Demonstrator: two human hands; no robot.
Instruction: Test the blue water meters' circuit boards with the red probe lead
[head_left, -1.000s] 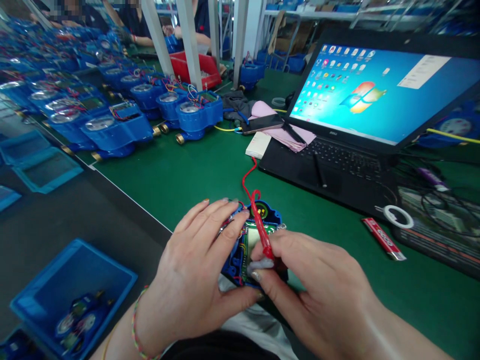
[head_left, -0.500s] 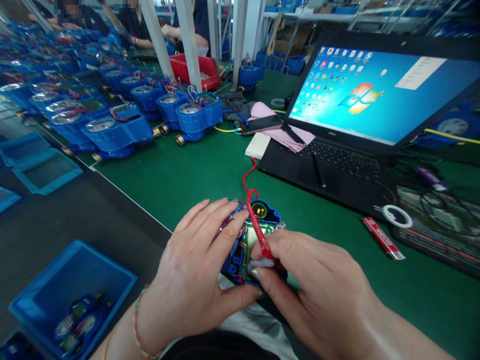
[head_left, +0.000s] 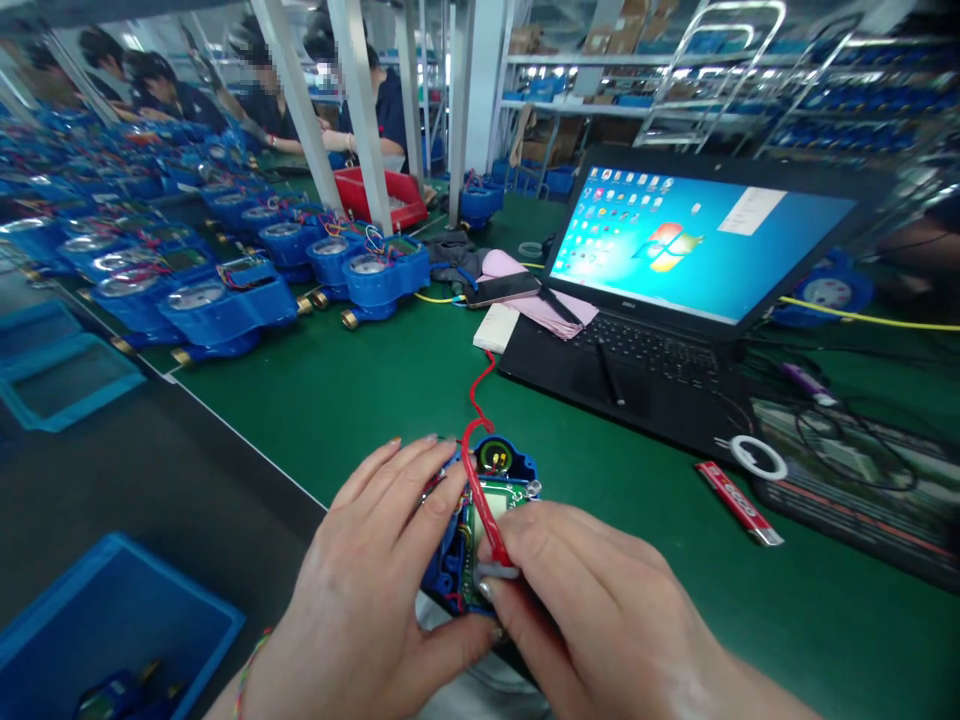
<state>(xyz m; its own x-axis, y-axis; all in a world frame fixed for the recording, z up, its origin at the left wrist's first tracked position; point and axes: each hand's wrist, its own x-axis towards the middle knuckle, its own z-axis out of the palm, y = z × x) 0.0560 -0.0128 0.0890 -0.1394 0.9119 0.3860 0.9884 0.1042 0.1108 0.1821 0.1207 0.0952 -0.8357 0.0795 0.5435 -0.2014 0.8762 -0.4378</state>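
My left hand (head_left: 379, 560) is wrapped round the left side of an opened blue water meter housing (head_left: 448, 562), fingers over its far edge and thumb at the near end. Inside lie a green circuit board (head_left: 517, 490) with a pale display, thin wires and a round black part (head_left: 495, 457). My right hand (head_left: 600, 590) pinches a grey connector piece (head_left: 496, 572) at the end of a red-sleeved cable (head_left: 480, 490), at the near end of the board. My fingers hide whether its tip touches the board. The cable runs back to a small white box (head_left: 495, 327).
A black laptop (head_left: 630, 380) stands open at the right, beside a red-and-white packet (head_left: 739, 503) and a white ring (head_left: 759, 457). Several blue meters (head_left: 232, 310) crowd the left. A blue bin (head_left: 120, 600) sits lower left. Co-workers (head_left: 379, 110) sit beyond the posts.
The view has tilted up and shifted right, so things sit lower and further left. Both hands keep the same hold on the meter and the connector.
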